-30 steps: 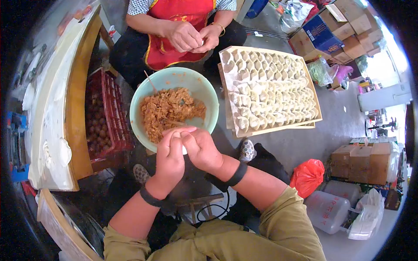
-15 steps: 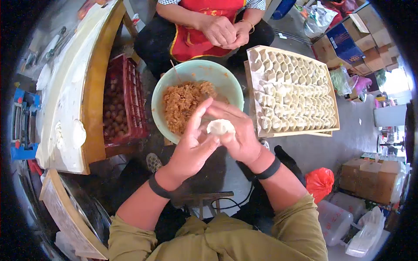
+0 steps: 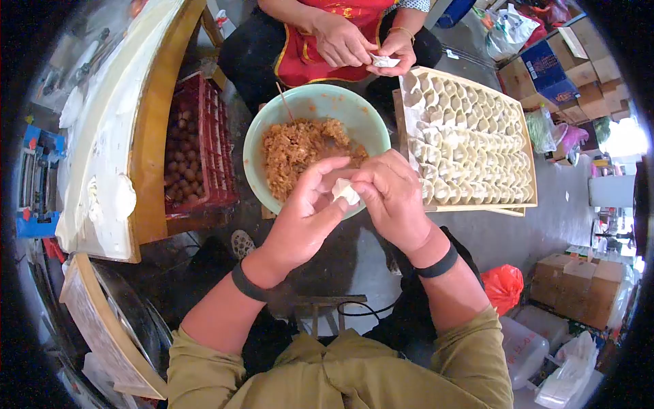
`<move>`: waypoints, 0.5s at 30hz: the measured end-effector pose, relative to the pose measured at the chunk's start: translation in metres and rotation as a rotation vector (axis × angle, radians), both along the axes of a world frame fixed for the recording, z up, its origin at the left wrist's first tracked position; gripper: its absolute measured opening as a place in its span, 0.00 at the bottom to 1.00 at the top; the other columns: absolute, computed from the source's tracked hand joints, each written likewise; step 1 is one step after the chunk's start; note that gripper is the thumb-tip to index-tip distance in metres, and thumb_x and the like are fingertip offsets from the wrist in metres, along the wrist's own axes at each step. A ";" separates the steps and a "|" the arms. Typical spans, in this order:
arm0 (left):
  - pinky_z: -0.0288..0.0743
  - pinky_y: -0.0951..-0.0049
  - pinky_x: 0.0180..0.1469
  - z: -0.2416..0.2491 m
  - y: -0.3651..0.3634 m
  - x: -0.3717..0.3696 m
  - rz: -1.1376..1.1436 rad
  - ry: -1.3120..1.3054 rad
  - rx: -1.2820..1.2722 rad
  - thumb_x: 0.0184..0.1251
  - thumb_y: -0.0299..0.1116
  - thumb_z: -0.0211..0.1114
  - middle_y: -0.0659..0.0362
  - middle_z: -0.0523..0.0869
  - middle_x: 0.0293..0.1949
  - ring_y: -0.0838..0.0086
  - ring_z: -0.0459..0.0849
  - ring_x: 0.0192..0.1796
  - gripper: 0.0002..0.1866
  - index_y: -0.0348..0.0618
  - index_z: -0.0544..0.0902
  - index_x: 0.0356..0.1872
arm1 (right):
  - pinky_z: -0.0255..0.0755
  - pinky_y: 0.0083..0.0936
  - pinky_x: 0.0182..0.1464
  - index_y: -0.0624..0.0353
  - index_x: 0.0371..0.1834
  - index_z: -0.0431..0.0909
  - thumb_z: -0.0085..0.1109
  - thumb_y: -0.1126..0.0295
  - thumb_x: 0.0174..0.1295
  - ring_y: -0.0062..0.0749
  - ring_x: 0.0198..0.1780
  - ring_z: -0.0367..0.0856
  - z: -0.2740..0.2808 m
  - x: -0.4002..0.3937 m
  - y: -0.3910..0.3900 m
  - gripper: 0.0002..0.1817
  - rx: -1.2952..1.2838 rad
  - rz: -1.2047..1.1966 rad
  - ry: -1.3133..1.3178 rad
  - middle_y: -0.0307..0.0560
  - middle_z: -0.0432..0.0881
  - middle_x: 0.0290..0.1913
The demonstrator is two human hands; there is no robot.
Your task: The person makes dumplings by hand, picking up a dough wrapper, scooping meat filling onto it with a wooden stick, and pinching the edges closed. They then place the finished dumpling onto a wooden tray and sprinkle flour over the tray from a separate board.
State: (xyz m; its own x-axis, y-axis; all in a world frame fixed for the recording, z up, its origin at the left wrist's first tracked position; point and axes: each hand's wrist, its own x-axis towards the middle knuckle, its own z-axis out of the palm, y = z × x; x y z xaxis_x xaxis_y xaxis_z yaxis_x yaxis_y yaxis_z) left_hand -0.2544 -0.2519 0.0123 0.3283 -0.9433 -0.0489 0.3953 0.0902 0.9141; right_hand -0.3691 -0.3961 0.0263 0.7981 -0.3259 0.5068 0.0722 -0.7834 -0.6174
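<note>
A small white dumpling (image 3: 345, 191) is held between both hands over the near rim of the pale green bowl (image 3: 385, 129). My left hand (image 3: 302, 218) cradles it, thumb pressed along its lower side. The fingers of my right hand (image 3: 394, 198) are curled and pinch its right edge. Orange-brown filling (image 3: 293, 150) lies in the bowl with a thin stick standing in it. To the right, a wooden tray (image 3: 533, 184) bears rows of several dumplings (image 3: 463, 136).
Across the bowl, a co-worker in a red apron (image 3: 334, 34) holds a white piece of dough (image 3: 385, 61). At left are a floury table (image 3: 146, 129) and a red crate (image 3: 221, 150) of round brown items. A red bag (image 3: 503, 286) and cardboard boxes (image 3: 575, 286) sit at right.
My right hand has moved slightly right and its fingers now pinch the dumpling's edge. The co-worker's hands have moved right and show a white piece of dough. The bowl and tray appear shifted right in view.
</note>
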 end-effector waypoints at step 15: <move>0.80 0.72 0.52 -0.013 0.008 0.004 -0.041 -0.025 0.106 0.79 0.34 0.60 0.58 0.84 0.50 0.76 0.83 0.52 0.20 0.36 0.75 0.65 | 0.75 0.37 0.44 0.59 0.38 0.85 0.67 0.77 0.58 0.47 0.41 0.80 0.007 0.001 -0.001 0.06 0.054 0.049 0.037 0.49 0.81 0.35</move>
State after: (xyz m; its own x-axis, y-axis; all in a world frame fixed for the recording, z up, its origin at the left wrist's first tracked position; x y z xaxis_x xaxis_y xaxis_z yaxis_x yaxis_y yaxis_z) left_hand -0.2504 -0.2444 -0.0006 0.2917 -0.9460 -0.1410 0.3739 -0.0229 0.9272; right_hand -0.3678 -0.3968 0.0328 0.8317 -0.3117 0.4595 0.0864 -0.7449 -0.6615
